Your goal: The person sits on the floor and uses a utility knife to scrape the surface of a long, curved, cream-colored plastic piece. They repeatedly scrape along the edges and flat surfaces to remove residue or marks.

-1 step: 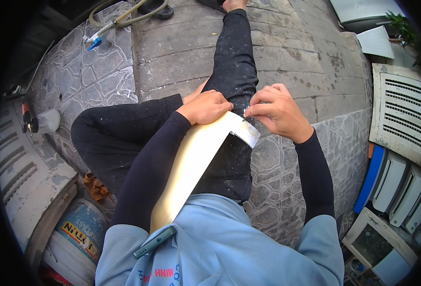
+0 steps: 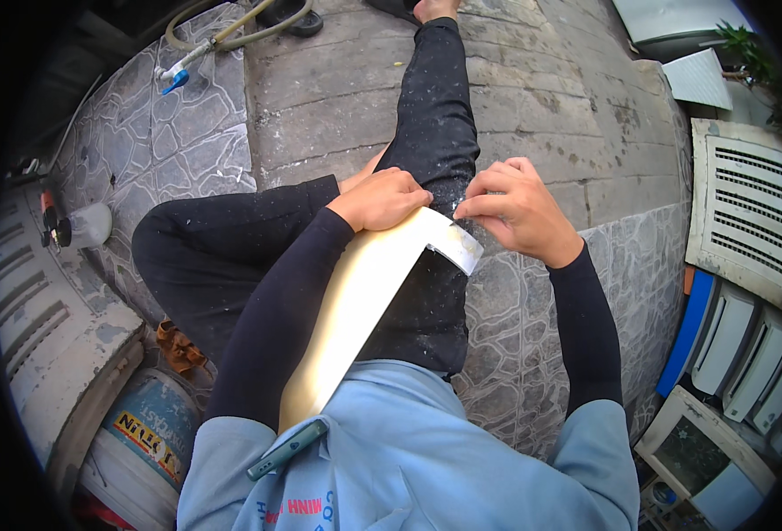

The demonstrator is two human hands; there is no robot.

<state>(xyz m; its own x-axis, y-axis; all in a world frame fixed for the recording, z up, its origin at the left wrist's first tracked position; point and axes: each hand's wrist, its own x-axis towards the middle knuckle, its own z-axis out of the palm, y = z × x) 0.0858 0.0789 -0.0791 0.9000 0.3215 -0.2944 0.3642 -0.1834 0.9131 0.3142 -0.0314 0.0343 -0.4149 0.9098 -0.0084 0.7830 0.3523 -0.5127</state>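
A long cream plastic panel [image 2: 347,310] lies slantwise across my lap, its near end against my shirt. My left hand [image 2: 384,199] is closed over the panel's far end, its fingertips curled over the edge. Beside it, a short white end piece [image 2: 458,247] sticks out to the right over my black trouser leg. My right hand [image 2: 510,208] is closed in a pinch, thumb and forefinger right by the far corner of that end piece. Whatever lies between those fingertips is too small to make out.
White louvred panels [image 2: 754,208] and several white casings [image 2: 727,345] stand along the right. On the left are a worn vented casing [image 2: 72,354], a paint bucket [image 2: 148,434] and a spray bottle [image 2: 88,225]. A hose with a blue-handled valve [image 2: 176,81] lies at the far left.
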